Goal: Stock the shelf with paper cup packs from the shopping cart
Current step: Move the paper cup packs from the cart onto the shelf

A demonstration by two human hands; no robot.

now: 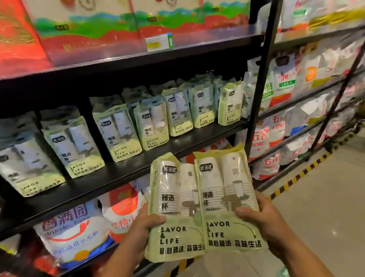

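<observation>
On the shelf (124,176) many cup packs (153,122) already stand. The left hand (145,223) grips one new pack (174,201), the right hand (264,216) a second pack (226,195), both unplaced.

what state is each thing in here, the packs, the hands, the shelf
left pack: sealed, upright, held off the shelf
right pack: sealed, upright, touching the left pack
left hand: grips the left pack, thumb in front
right hand: grips the right pack, thumb in front
shelved packs: standing upright in a row
shelf: partly filled, front strip bare
</observation>
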